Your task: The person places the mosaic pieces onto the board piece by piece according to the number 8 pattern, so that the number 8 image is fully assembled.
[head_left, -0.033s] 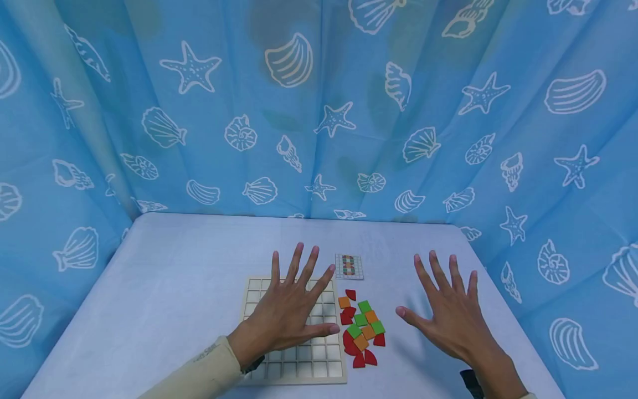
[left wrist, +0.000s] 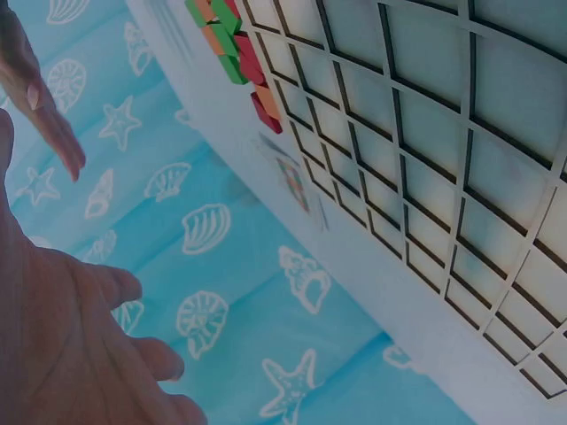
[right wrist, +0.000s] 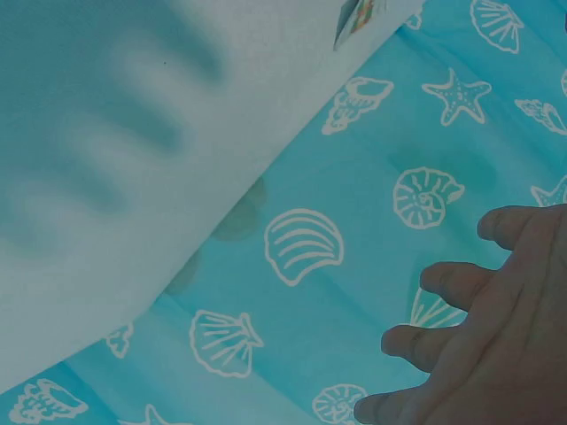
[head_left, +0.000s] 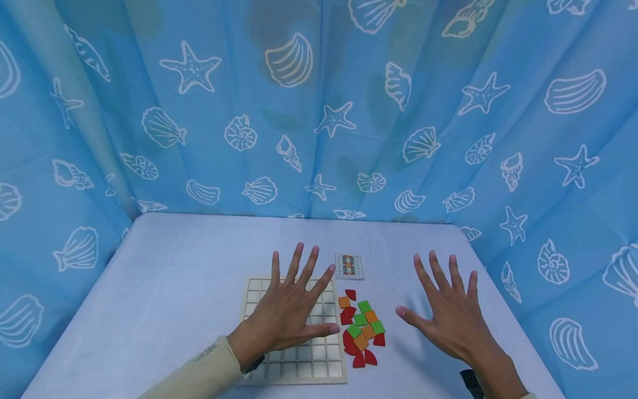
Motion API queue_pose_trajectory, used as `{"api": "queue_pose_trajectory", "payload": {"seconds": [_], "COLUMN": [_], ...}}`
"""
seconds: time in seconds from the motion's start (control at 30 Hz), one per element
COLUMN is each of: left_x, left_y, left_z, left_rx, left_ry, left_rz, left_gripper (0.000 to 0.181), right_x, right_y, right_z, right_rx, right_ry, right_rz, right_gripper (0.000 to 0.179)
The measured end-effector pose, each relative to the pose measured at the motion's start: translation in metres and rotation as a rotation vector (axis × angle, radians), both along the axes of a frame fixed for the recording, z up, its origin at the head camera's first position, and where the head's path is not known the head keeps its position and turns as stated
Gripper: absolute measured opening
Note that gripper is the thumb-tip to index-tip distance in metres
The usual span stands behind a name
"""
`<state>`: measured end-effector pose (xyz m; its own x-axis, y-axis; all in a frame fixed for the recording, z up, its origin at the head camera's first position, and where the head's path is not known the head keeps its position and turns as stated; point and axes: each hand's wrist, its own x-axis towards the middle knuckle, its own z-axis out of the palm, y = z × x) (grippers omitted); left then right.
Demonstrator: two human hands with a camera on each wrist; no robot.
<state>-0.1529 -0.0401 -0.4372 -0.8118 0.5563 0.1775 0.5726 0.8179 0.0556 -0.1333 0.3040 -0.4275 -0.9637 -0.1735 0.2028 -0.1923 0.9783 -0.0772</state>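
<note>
My left hand (head_left: 289, 313) hovers palm down above a pale wooden grid board (head_left: 329, 354), fingers spread, holding nothing, and hides part of its squares. My right hand (head_left: 451, 313) is held above the table farther right, its fingers also spread. Between the hands lies a loose cluster of flat pieces: green squares (head_left: 365, 306), orange squares (head_left: 361, 343) and red quarter-round pieces (head_left: 370, 357). Some overlap each other. A small card (head_left: 349, 266) printed with a coloured grid pattern lies beyond the board's far right corner.
A white-covered table (head_left: 164, 277) carries everything. Behind it and along both sides hangs a blue curtain (head_left: 209, 144) with white shells and starfish. In the right wrist view, finger-shaped shadows fall on the white tabletop (right wrist: 80, 292).
</note>
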Motion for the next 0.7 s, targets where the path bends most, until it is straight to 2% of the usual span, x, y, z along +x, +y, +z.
{"api": "queue_pose_trajectory", "payload": {"seconds": [0.23,0.37,0.5,0.7], "left_x": [-0.002,-0.002,-0.003,0.0], "left_y": [-0.001,-0.005,-0.013,-0.035], "left_z": [-0.001,-0.001,-0.003,-0.009], "left_rx": [-0.02,0.005,0.085,0.269], "left_ry": [-0.01,-0.038,-0.04,-0.08], "left_rz": [0.007,0.018,0.049,0.09], "left_gripper": [0.104,0.1,0.091,0.081], "right_x": [0.0,-0.002,-0.004,-0.01], "right_y": [-0.003,-0.009,-0.018,-0.035], "right_z": [-0.001,-0.002,-0.007,-0.023], "right_rx": [-0.012,-0.083,-0.19,-0.381], "right_ry": [-0.02,-0.02,-0.008,-0.001], "right_rz": [-0.011,-0.017,-0.009,0.023], "right_gripper": [0.106,0.1,0.092,0.074]}}
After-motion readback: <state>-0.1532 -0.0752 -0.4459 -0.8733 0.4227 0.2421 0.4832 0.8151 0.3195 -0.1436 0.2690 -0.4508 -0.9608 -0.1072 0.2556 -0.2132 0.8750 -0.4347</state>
